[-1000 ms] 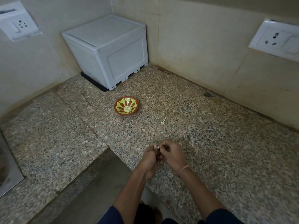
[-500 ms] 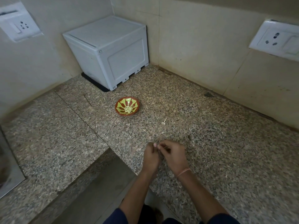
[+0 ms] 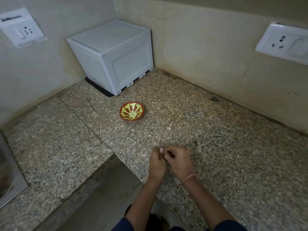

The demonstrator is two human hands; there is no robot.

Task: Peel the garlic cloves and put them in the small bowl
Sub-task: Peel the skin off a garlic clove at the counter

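Head view: low centre, left hand (image 3: 157,165) and right hand (image 3: 179,162) pinch a small pale garlic clove (image 3: 161,149) in curled fingers, mostly hidden; small red-and-yellow painted bowl (image 3: 124,111) sits up-left on speckled granite desk (image 3: 216,147), left hand nearer.

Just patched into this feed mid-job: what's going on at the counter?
A person's left hand and right hand meet over the speckled granite counter, fingertips pinching a small pale bit, likely a garlic clove being peeled. The red-brown bowl with yellow-green stripes sits farther back, holding pale pieces. A pale scrap lies between.
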